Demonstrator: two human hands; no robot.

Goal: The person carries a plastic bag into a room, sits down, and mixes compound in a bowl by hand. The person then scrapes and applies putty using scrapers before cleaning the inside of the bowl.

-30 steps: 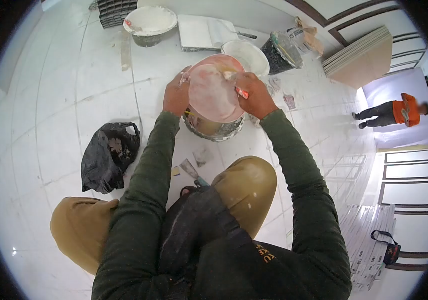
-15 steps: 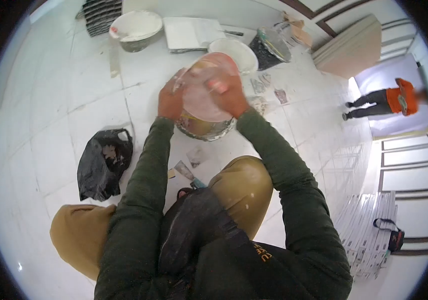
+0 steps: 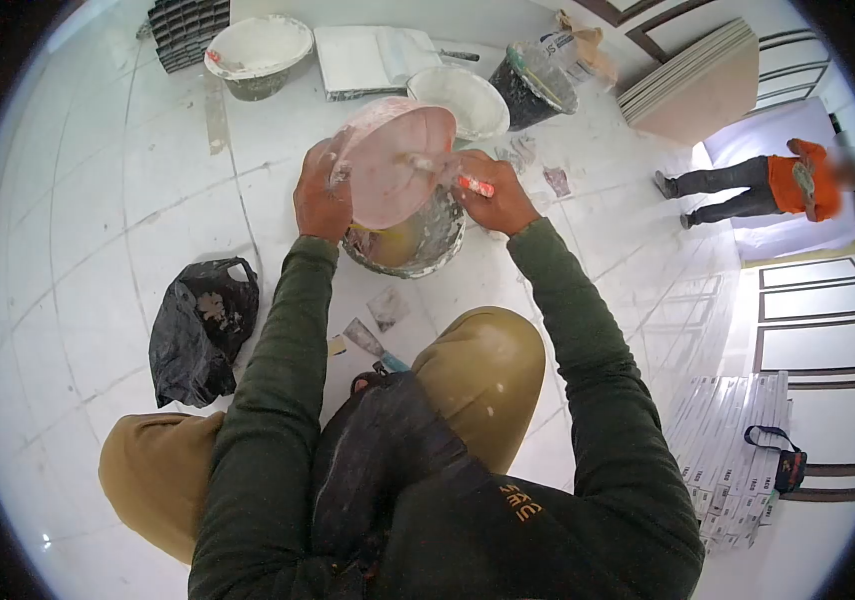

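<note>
My left hand [image 3: 322,195] grips the rim of a pink plastic bowl [image 3: 398,170], tilted with its inside towards me. My right hand [image 3: 494,192] is closed around a tool with a red handle [image 3: 476,186]; its pale end reaches into the bowl, and its exact kind is unclear. Below the bowl stands a dark, plaster-smeared bucket [image 3: 440,240], partly hidden, with something yellowish inside. On the floor nearer me lie a putty knife [image 3: 376,345] and a small grey flat piece [image 3: 386,309].
A black plastic bag [image 3: 203,335] lies at left. Along the wall are a white-rimmed tub [image 3: 260,50], a pale basin [image 3: 468,105], white sheets [image 3: 373,60] and a black bucket [image 3: 533,90]. A person in orange [image 3: 798,187] stands at right, near stacked boards [image 3: 693,85].
The pink bowl has tipped and shifted slightly left, showing its inside. My right hand has moved right, off the bowl's middle, with the red-handled tool. More of the bucket shows.
</note>
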